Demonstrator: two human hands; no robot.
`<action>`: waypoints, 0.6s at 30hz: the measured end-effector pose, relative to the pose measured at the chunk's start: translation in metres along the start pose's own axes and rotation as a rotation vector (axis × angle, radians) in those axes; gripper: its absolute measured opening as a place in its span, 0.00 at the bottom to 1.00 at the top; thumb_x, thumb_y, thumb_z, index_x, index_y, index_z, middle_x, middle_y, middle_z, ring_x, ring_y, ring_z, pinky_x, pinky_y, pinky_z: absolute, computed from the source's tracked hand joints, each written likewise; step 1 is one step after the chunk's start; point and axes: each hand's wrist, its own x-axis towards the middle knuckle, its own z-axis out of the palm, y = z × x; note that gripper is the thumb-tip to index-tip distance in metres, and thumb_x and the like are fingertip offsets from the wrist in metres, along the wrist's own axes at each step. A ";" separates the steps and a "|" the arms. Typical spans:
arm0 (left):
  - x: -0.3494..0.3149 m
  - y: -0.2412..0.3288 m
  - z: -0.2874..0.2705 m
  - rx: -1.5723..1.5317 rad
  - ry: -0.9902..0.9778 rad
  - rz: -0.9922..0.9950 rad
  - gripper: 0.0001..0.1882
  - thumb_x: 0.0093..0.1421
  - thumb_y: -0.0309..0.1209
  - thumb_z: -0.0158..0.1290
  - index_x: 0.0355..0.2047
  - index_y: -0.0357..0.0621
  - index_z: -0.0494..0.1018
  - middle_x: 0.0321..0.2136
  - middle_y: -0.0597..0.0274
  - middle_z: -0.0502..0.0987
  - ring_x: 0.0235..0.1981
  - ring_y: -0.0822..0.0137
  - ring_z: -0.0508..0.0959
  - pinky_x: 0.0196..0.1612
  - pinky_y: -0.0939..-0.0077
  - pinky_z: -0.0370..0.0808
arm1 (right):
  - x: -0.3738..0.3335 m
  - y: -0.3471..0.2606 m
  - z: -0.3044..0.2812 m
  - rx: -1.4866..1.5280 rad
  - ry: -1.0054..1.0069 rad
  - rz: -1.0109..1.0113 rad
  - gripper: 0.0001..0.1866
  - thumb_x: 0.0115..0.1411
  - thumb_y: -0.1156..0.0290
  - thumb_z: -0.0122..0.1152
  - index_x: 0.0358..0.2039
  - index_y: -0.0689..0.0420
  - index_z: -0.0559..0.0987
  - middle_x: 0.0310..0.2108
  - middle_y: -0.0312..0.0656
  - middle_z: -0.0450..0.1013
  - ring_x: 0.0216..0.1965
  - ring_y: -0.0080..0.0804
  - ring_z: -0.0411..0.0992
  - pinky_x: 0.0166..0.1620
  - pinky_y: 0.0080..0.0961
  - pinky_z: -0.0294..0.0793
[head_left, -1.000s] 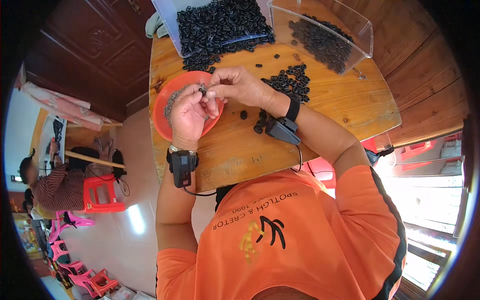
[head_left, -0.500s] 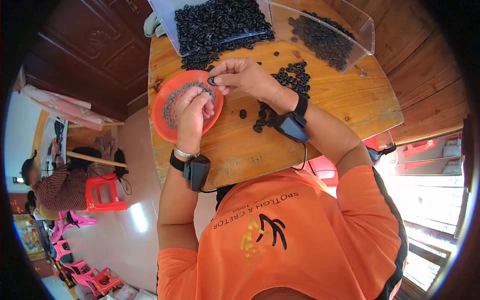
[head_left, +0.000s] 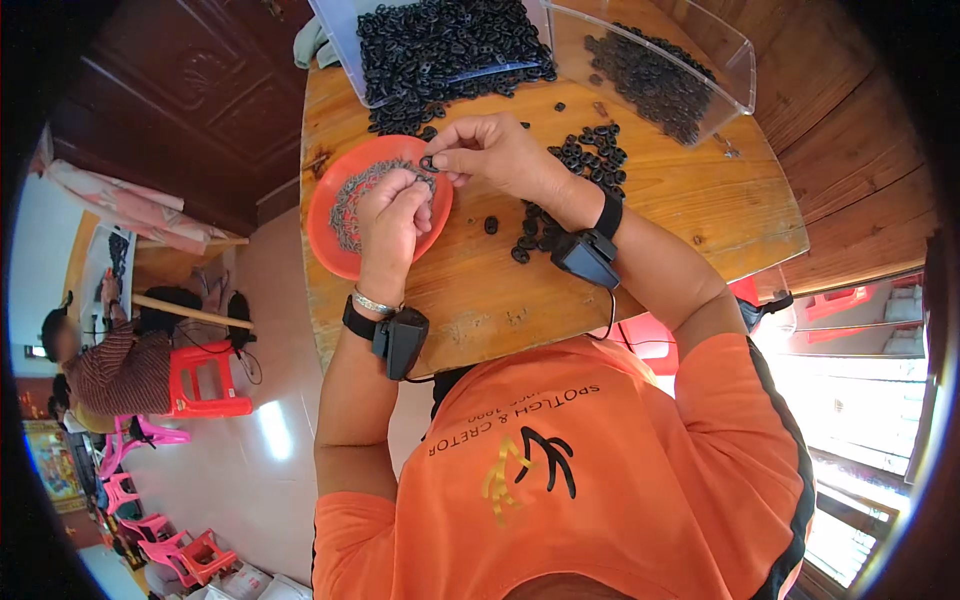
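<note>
My right hand (head_left: 503, 163) pinches a small black ring-shaped piece (head_left: 428, 163) between thumb and fingertips at the right rim of an orange-red plastic bowl (head_left: 327, 247). Small grey metal pieces (head_left: 348, 205) cover much of the bowl's inside. Over the bowl, my left hand (head_left: 393, 212) is closed, its thumb pressed against the curled fingers just below the black piece. Whatever sits between those fingers is too small or hidden to make out. Loose black pieces (head_left: 597, 160) of the same sort lie scattered on the wooden table, right of and beneath my right forearm.
A clear bin heaped with black pieces (head_left: 450, 45) spills onto the table behind the bowl. Another clear tub (head_left: 735, 95) holding black pieces stands at the far right. To the left, a person (head_left: 120, 370) sits by a red stool (head_left: 210, 385).
My left hand has shifted slightly up and right, closer to the black piece. The right hand keeps its pinch on that piece, almost unmoved. The whole view has drifted a little.
</note>
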 end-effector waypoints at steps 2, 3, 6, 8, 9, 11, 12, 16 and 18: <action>-0.001 0.002 0.001 -0.005 0.000 0.002 0.07 0.56 0.27 0.48 0.23 0.38 0.69 0.14 0.69 0.67 0.15 0.80 0.65 0.19 0.86 0.62 | -0.001 -0.001 0.000 -0.009 0.000 -0.003 0.08 0.57 0.72 0.60 0.36 0.61 0.78 0.25 0.31 0.73 0.25 0.13 0.68 0.30 0.13 0.70; -0.001 0.002 0.001 -0.009 0.000 0.006 0.07 0.56 0.27 0.48 0.23 0.38 0.69 0.14 0.69 0.67 0.15 0.80 0.65 0.19 0.85 0.62 | -0.001 -0.001 0.001 -0.017 0.000 -0.006 0.08 0.57 0.72 0.59 0.36 0.61 0.78 0.25 0.31 0.73 0.25 0.13 0.68 0.30 0.13 0.70; -0.001 0.002 0.002 -0.010 -0.005 0.003 0.07 0.56 0.27 0.47 0.23 0.38 0.69 0.14 0.69 0.67 0.16 0.79 0.65 0.19 0.85 0.62 | -0.002 0.001 0.003 -0.071 -0.006 -0.016 0.08 0.57 0.73 0.59 0.36 0.61 0.78 0.25 0.31 0.73 0.25 0.13 0.68 0.31 0.13 0.70; 0.000 0.000 0.001 0.003 -0.003 0.008 0.07 0.56 0.27 0.47 0.22 0.38 0.69 0.14 0.68 0.67 0.16 0.79 0.65 0.19 0.85 0.62 | -0.003 -0.002 0.005 -0.098 -0.010 -0.018 0.08 0.56 0.74 0.58 0.36 0.62 0.78 0.26 0.33 0.74 0.26 0.15 0.69 0.32 0.15 0.71; 0.000 0.000 0.001 0.016 -0.001 0.013 0.07 0.56 0.27 0.47 0.22 0.38 0.69 0.14 0.68 0.67 0.15 0.79 0.65 0.19 0.85 0.62 | -0.004 -0.003 0.005 -0.126 -0.014 -0.022 0.08 0.56 0.75 0.58 0.35 0.64 0.78 0.26 0.35 0.74 0.27 0.17 0.70 0.33 0.17 0.72; -0.001 0.000 0.001 0.003 0.002 0.014 0.08 0.56 0.27 0.47 0.22 0.38 0.68 0.14 0.68 0.67 0.15 0.79 0.65 0.19 0.85 0.62 | -0.003 -0.003 0.006 -0.139 -0.017 -0.020 0.08 0.56 0.75 0.58 0.35 0.64 0.78 0.27 0.36 0.74 0.28 0.18 0.70 0.34 0.17 0.72; -0.002 0.000 0.001 -0.010 0.003 0.016 0.08 0.56 0.27 0.47 0.22 0.38 0.68 0.15 0.68 0.67 0.15 0.79 0.65 0.19 0.85 0.62 | -0.003 -0.003 0.006 -0.152 -0.019 -0.018 0.08 0.56 0.75 0.58 0.35 0.64 0.78 0.28 0.36 0.75 0.29 0.18 0.70 0.35 0.18 0.72; -0.002 -0.001 0.002 -0.043 0.027 0.024 0.08 0.56 0.27 0.47 0.22 0.38 0.68 0.15 0.68 0.67 0.15 0.79 0.65 0.18 0.85 0.63 | -0.004 0.006 0.011 -0.155 0.002 -0.122 0.09 0.55 0.76 0.59 0.38 0.62 0.77 0.29 0.34 0.75 0.30 0.16 0.71 0.37 0.15 0.72; -0.002 -0.002 0.001 -0.110 0.028 0.022 0.08 0.57 0.27 0.47 0.22 0.39 0.68 0.15 0.68 0.68 0.15 0.79 0.65 0.18 0.86 0.63 | -0.004 0.011 0.013 -0.120 -0.036 -0.156 0.12 0.54 0.79 0.59 0.41 0.62 0.76 0.31 0.35 0.75 0.33 0.17 0.72 0.39 0.16 0.73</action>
